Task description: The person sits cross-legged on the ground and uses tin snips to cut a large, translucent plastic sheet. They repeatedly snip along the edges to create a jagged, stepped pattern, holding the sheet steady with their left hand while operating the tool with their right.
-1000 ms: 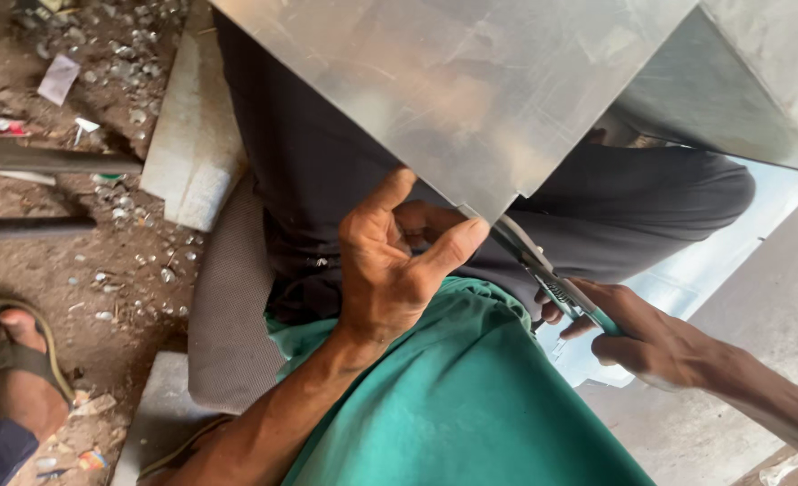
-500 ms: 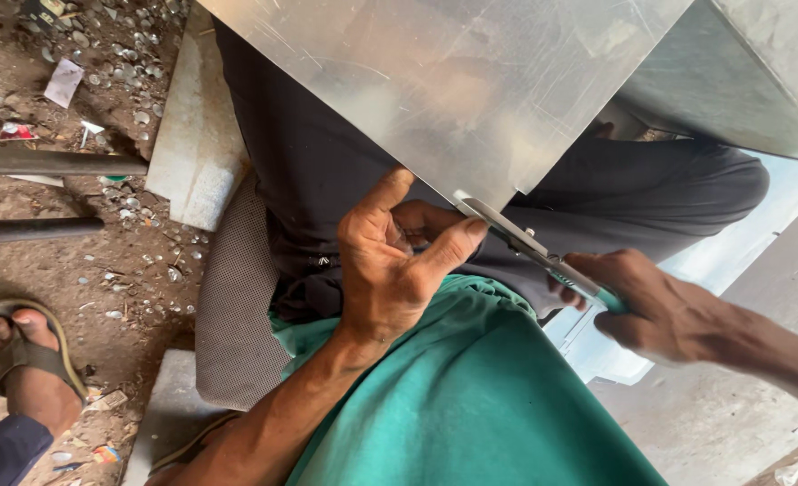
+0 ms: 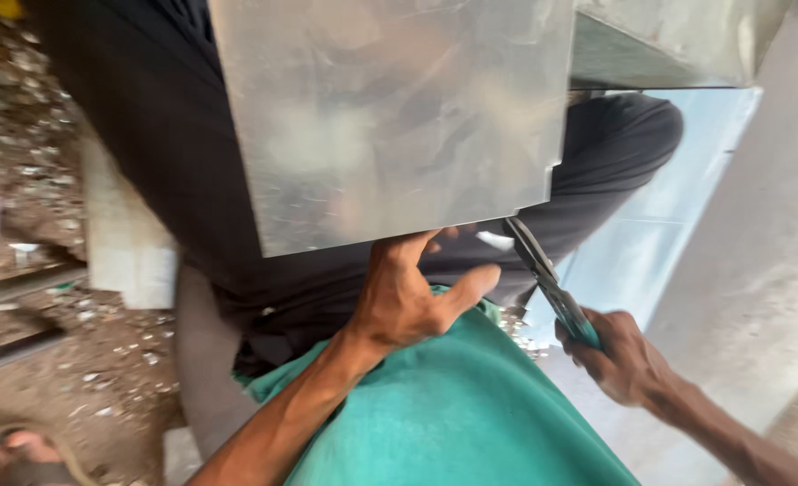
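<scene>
A shiny metal sheet [image 3: 390, 117] fills the upper middle of the view, its lower edge level and a small notch cut at its right corner. My left hand [image 3: 412, 292] grips that lower edge from beneath, thumb spread to the right. My right hand [image 3: 619, 355] holds a pair of tin snips [image 3: 543, 274] by green handles. The blades point up to the sheet's lower right corner. A small offcut [image 3: 493, 240] shows beside the blade tips. My green shirt [image 3: 471, 414] and dark trousers [image 3: 174, 180] lie under the sheet.
Another folded metal sheet [image 3: 669, 40] lies at the upper right over a pale blue surface [image 3: 660, 225]. A concrete block [image 3: 129, 243] stands on littered dirt at left. A sandalled foot [image 3: 21, 454] shows at the bottom left corner.
The sheet has turned so its lower edge now lies level, and the view has swung. The snips have moved up to the sheet's right corner, where a notch now shows.
</scene>
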